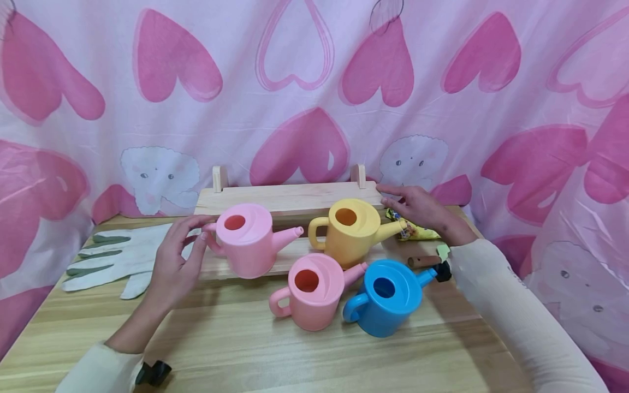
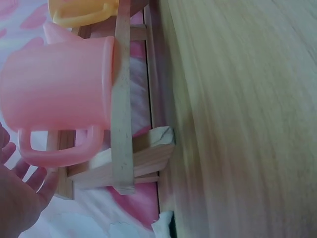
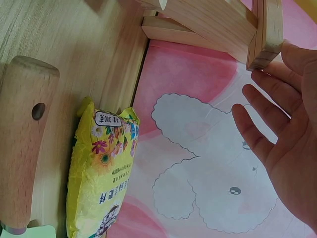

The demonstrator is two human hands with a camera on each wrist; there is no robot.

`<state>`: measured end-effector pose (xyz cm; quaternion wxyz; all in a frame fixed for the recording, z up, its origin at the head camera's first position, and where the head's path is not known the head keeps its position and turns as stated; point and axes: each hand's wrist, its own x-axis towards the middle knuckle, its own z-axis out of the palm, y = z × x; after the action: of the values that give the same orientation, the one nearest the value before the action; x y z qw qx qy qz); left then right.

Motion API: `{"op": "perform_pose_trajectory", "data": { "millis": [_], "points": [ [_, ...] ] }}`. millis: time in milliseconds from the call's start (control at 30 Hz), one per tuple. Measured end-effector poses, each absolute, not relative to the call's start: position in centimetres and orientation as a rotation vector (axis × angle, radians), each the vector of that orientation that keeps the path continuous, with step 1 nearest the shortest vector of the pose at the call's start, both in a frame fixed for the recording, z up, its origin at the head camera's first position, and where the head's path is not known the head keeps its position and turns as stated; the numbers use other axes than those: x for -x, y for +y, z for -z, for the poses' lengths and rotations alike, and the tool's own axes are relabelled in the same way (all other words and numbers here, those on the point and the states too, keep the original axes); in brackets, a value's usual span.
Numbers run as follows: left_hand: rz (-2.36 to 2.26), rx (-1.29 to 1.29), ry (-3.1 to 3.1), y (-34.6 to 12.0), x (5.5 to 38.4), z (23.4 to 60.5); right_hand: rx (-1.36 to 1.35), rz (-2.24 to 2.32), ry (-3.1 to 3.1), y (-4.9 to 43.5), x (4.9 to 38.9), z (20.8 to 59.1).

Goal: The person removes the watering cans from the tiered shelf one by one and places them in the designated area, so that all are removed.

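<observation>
A small two-tier wooden shelf [image 1: 290,197] stands against the curtain. On its lower board sit a pink watering can [image 1: 248,245] and a yellow watering can [image 1: 351,234], spouts to the right. My left hand [image 1: 179,259] is beside the pink can's handle, fingers loosely spread and not wrapped round it; whether they touch it is hard to tell. At the upper board's right end, the fingertips of my right hand [image 1: 417,207] touch the wood, the other fingers extended. A second pink watering can [image 1: 316,297] and a blue watering can [image 1: 385,300] stand on the table in front.
White-and-green gloves [image 1: 128,256] lie left of the shelf. To its right are a yellow fertilizer bag [image 3: 104,168] and a wooden-handled tool [image 3: 27,144] with a pale green part. A pink heart-print curtain [image 1: 304,142] hangs behind the wooden table [image 1: 236,349].
</observation>
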<state>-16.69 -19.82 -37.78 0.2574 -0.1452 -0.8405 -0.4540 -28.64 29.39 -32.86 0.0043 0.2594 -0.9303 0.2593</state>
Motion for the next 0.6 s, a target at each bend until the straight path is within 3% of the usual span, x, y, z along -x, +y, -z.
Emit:
{"op": "perform_pose_trajectory", "data": {
  "millis": [600],
  "points": [
    [1.270, 0.402, -2.295, -20.14, 17.38, 38.68, -0.808, -0.837, -2.914, 29.50, 28.80, 33.10]
  ]
}}
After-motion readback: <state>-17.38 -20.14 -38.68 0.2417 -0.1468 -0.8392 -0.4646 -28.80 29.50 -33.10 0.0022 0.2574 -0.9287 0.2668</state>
